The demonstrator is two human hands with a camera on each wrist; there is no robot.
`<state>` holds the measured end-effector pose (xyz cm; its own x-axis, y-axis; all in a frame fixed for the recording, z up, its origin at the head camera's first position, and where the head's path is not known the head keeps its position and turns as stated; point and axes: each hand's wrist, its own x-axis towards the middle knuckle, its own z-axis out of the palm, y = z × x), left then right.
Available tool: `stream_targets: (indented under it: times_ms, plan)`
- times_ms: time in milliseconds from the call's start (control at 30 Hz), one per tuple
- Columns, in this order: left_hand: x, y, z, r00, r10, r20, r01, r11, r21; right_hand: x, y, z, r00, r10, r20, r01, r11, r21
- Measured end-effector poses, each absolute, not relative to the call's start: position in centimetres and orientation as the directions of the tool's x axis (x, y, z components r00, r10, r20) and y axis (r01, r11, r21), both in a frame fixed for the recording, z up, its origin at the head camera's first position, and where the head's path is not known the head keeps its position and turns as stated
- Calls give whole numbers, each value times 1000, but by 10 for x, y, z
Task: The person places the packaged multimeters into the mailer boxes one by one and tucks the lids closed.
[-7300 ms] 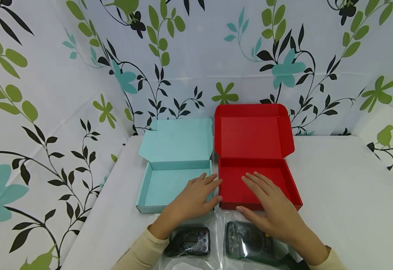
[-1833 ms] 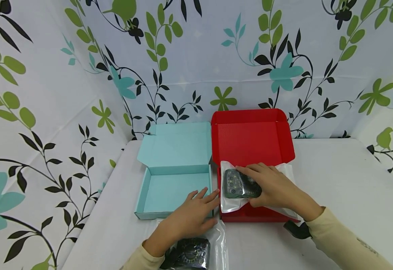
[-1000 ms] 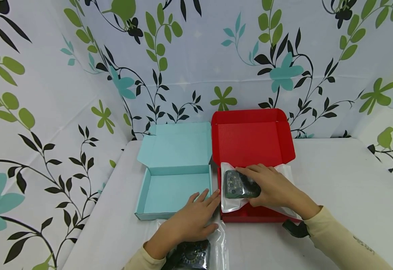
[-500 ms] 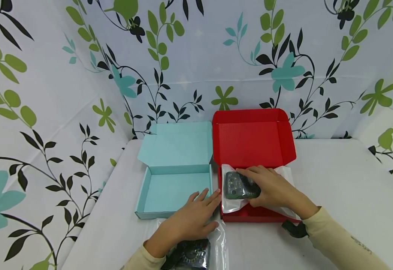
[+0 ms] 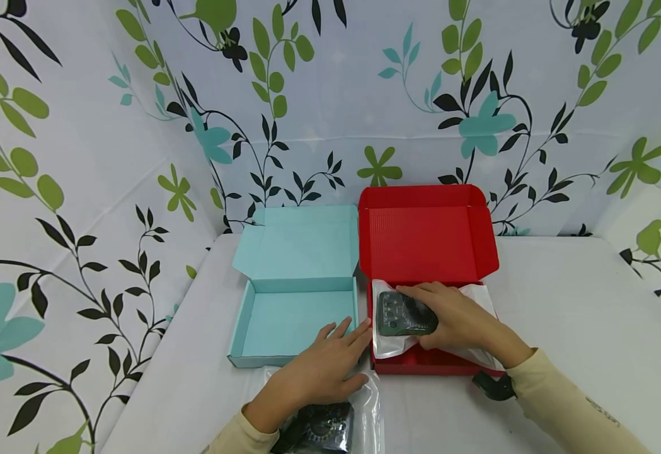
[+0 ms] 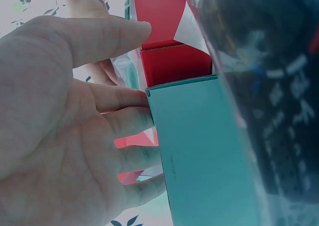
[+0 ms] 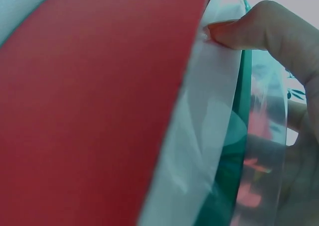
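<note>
Printed leaf-and-flower cloth (image 5: pixel 103 157) hangs along the left and far edges of the white-covered table (image 5: pixel 580 296). Toward the table's far left corner stands a light-blue cardboard mailer box (image 5: pixel 296 315), its lid raised at the far edge.

On the table's nearer side, a black dial meter (image 5: pixel 324 429) lies in a clear plastic bag (image 5: pixel 371 416), partly under the left hand (image 5: pixel 327 369). That hand holds nothing: its fingers are straight and spaced apart, reaching across the light-blue box's near right corner, with the tips at the gap between the two boxes.

Just right of that gap is a red cardboard mailer box (image 5: pixel 426 236), also with its lid up at the far edge. Over its tray is a dark green handheld device (image 5: pixel 404 314) in a white-and-clear bag (image 5: pixel 385 345); how deep it sits cannot be told. The right hand (image 5: pixel 460 315) grips the bagged device, fingers across the far side and thumb at the near side. The bag reaches to the box's near right corner, beyond which a curved black piece (image 5: pixel 494 386) shows beside the right sleeve (image 5: pixel 568 403).
</note>
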<state>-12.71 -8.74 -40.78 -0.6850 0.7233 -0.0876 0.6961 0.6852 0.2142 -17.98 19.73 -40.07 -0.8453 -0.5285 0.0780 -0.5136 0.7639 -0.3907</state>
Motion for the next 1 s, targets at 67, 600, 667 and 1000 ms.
stream_targets:
  times_ms: [67, 600, 667, 1000]
  plan:
    - [-127, -87, -408, -687, 720, -95, 692, 689, 216, -181, 198, -402, -845, -530, 74, -511, 760, -401]
    - [-126, -88, -407, -685, 721, -99, 692, 688, 218, -187, 200, -421, -853, -520, 38, -483, 761, -432]
    - [-126, -88, -407, -685, 722, -96, 692, 687, 223, -187, 200, -422, -850, -526, 38, -488, 758, -434]
    - [-127, -88, -408, -687, 720, -104, 687, 689, 233, -186, 199, -428, -850, -526, 39, -492, 764, -418]
